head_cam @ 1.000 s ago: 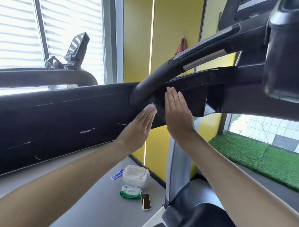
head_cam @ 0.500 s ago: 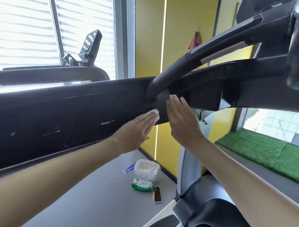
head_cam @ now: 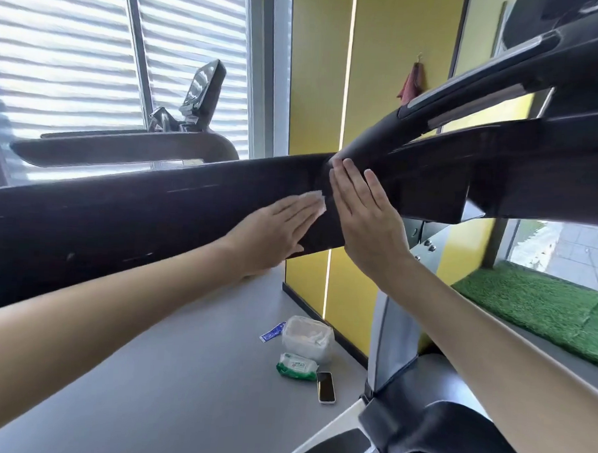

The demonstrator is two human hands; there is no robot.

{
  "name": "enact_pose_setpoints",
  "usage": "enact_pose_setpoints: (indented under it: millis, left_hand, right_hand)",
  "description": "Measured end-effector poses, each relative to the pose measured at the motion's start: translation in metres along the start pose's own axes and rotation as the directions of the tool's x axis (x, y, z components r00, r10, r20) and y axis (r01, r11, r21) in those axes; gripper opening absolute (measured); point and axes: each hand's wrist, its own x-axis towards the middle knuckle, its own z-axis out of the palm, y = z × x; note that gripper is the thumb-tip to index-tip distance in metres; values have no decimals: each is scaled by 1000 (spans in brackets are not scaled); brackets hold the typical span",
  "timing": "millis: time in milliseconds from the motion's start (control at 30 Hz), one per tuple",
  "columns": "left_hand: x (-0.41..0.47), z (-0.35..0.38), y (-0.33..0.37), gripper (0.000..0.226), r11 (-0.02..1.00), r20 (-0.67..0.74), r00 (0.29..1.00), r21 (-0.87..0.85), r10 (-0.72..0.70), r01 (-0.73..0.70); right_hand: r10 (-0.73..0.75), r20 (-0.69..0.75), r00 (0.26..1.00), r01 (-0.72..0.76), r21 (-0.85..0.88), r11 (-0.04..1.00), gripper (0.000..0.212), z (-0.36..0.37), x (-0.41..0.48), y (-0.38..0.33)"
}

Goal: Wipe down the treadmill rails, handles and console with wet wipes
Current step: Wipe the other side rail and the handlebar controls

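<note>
A wide black treadmill side rail (head_cam: 126,215) runs across the view from lower left to the middle. My left hand (head_cam: 273,232) lies flat on its side face, pressing a white wet wipe (head_cam: 314,201) under the fingertips. My right hand (head_cam: 366,219) lies flat with fingers together beside it, palm on the rail where a black curved handle (head_cam: 432,112) joins. The console sits at the top right, mostly out of frame. A green pack of wet wipes (head_cam: 296,366) lies on the grey floor below.
On the floor by the pack stand a white tub (head_cam: 307,339), a phone (head_cam: 326,387) and a small blue sachet (head_cam: 272,331). Another machine (head_cam: 129,147) stands by the blinds. Yellow wall panels behind, green turf (head_cam: 541,305) at right, treadmill upright (head_cam: 392,333) below.
My left hand has slid the wipe a little leftward along the rail. My right hand stays flat at the handle joint. The camera has shifted, so everything sits further right in view.
</note>
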Motion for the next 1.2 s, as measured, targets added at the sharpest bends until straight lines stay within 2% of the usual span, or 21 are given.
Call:
enact_pose_setpoints:
  millis: [100, 133, 267, 300, 367, 467, 533, 633, 700, 800, 833, 900, 967, 1033, 1100, 1200]
  left_hand:
    - [-9, -2, -6, 71, 985, -52, 984, -27, -172, 171]
    - [-13, -1, -3, 72, 984, -31, 984, -34, -177, 176]
    - [-25, 1, 6, 73, 999, 41, 998, 12, 42, -43]
    - [-22, 0, 0, 72, 999, 25, 999, 22, 26, -26]
    - [-11, -2, -14, 70, 994, -29, 993, 0, -111, 111]
    - [3, -6, -20, 71, 968, -49, 973, -127, -225, 217]
    - [0, -1, -9, 71, 974, -21, 985, -151, -173, 168]
    - [-21, 3, 3, 69, 991, 63, 992, -79, 114, -109]
    - [-22, 2, -9, 69, 990, 32, 993, -84, 117, -114]
    - [-10, -1, -22, 67, 989, -73, 995, -137, -72, 62]
    - [-9, -1, -21, 68, 985, -80, 992, -154, -95, 82]
    - [-16, 5, -4, 70, 994, -34, 999, -106, -14, 10]
    - [-32, 9, 17, 71, 983, 59, 982, -48, 181, -178]
    - [-39, 8, 19, 71, 971, 89, 967, -46, 237, -234]
    - [-30, 8, 7, 70, 987, 31, 986, -8, 162, -162]
    - [-15, 4, -8, 70, 999, -93, 995, -15, -40, 38]
  right_hand:
    - [-18, -7, 1000, 18, -11, 1000, 61, -2, 1, -1]
    - [-22, -9, 1000, 21, -18, 1000, 60, -1, 1, -2]
    - [-7, -21, 1000, 7, -30, 1000, 57, -1, 4, -2]
    - [-3, -27, 1000, 2, -29, 1000, 55, -2, 4, -1]
    - [-4, -40, 999, 2, -40, 999, 52, -2, 4, 0]
    - [5, -41, 999, -7, -43, 999, 52, -6, 7, -3]
    - [14, -32, 999, -16, -44, 999, 52, -7, 8, -5]
    - [9, -7, 1000, -10, -64, 998, 53, -7, 7, -3]
    - [3, -6, 1000, -3, -74, 997, 53, -7, 6, -1]
    - [18, -15, 1000, -19, -61, 998, 53, -7, 6, -3]
    - [25, -10, 1000, -26, -51, 998, 53, -7, 6, -4]
    - [27, -1, 1000, -27, -43, 999, 53, -6, 5, -4]
    - [5, 7, 1000, -4, -57, 998, 52, -6, 4, -1]
    - [-11, 13, 1000, 12, -88, 996, 52, -8, 4, 2]
    - [-5, 13, 1000, 6, -103, 995, 52, -10, 4, 3]
    - [11, 28, 1000, -8, -99, 995, 56, -10, 5, -1]
